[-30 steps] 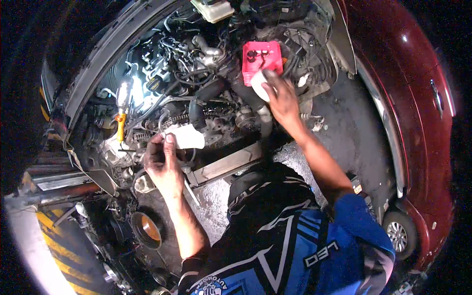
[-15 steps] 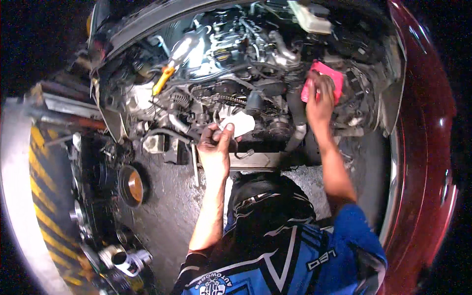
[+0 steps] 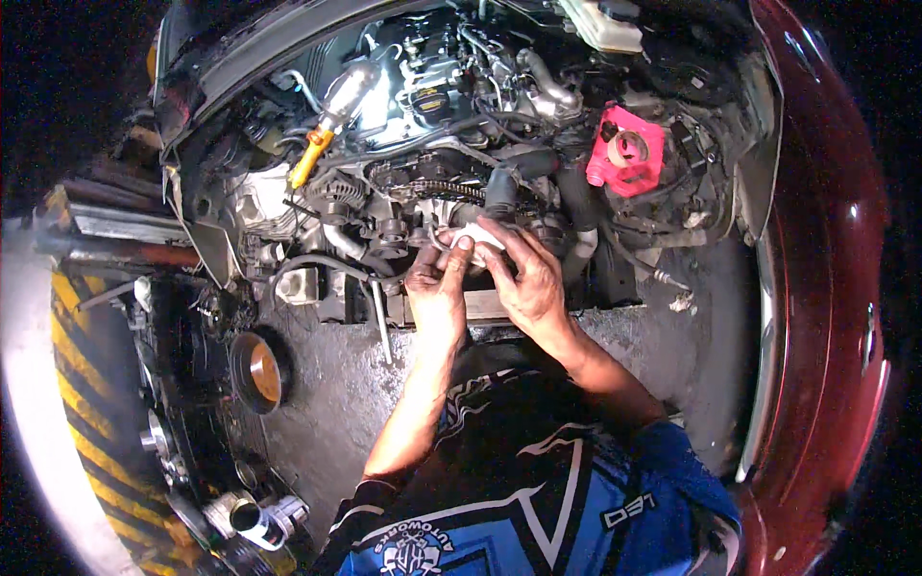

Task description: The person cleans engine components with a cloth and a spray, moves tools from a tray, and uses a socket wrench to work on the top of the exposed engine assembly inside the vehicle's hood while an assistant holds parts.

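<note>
Both hands meet in front of the exposed engine, over a small flat white piece (image 3: 477,233) whose material I cannot make out. My left hand (image 3: 439,290) pinches its left side, thumb on top. On its right side lie the fingers of my right hand (image 3: 530,280), gripping it between thumb and fingers; they cover much of it. Just beyond the hands runs a timing chain (image 3: 447,189) in the open front of the engine (image 3: 423,178). A cut pink plastic container (image 3: 639,180) rests at the right of the engine bay, with a ring-shaped roll (image 3: 626,148) in it.
A lit work lamp with a yellow handle (image 3: 312,158) leans across the engine bay. A round pan (image 3: 276,372) with brown content stands on the floor at left, near dark removed parts (image 3: 178,355). A red car panel (image 3: 831,317) rises along the right.
My right hand has come left from the pink container to the white piece, joining my left hand. The roll in the container now shows uncovered. The view has shifted slightly.
</note>
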Motion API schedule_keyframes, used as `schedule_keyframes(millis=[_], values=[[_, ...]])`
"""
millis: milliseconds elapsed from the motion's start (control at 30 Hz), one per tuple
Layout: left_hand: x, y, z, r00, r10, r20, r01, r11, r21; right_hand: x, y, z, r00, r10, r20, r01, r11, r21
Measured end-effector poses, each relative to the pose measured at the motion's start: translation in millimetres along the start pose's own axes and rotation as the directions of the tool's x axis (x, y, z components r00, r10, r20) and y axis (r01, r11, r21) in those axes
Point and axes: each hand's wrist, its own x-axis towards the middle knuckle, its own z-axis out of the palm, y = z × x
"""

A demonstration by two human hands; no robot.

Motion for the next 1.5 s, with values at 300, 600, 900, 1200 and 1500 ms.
schedule_keyframes(millis=[300, 600, 900, 1200, 1500], values=[[13, 23, -62, 0.984, -0.009, 0.178, -0.005, 0.997, 0.081, -21, -25, 58, 0.887, 0.461, -0.023, -0.399, 0.790, 0.465], [44, 52, -127, 0.685, 0.158, 0.711, -0.668, 0.525, 0.527, -51, -31, 98, 0.965, 0.263, 0.007, -0.262, 0.959, 0.107], [37, 16, -122, 0.570, -0.001, 0.822, -0.595, 0.689, 0.414, -124, -51, 104, 0.697, 0.708, -0.116, -0.710, 0.704, 0.032], [-20, -8, -105, 0.244, -0.127, 0.961, -0.734, 0.624, 0.269, -203, -58, 99, 0.731, 0.446, -0.516, -0.549, 0.834, -0.058], [-128, -44, -80, -0.062, 0.017, 0.998, -0.778, 0.626, -0.059, -296, -102, 62, 0.503, 0.453, -0.736, -0.657, 0.754, 0.015]])
